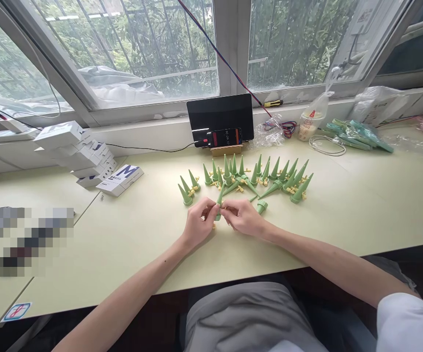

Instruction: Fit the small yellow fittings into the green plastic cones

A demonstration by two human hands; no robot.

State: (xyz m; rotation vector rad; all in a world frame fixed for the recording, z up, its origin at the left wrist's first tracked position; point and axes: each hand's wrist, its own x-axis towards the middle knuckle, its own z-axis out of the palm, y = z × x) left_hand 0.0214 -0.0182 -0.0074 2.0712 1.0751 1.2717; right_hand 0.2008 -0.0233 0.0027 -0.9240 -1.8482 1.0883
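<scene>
My left hand [198, 222] and my right hand [243, 216] meet over the pale green table [130, 234], fingers pinched together on one green cone-shaped spike [219, 198] that points up and away from me. A small yellow piece seems to sit between my fingertips, too small to make out. Just beyond my hands stand several more green spikes [255, 176] with yellow fittings, some upright, some lying on their sides. One loose green spike [261, 206] lies right beside my right hand.
A dark tablet [220, 115] and a phone [226, 137] lean on a wooden stand at the window sill. Stacked white boxes [75, 151] sit at the left. Plastic bags, a white cable [326, 145] and teal packets [358, 134] lie at the right.
</scene>
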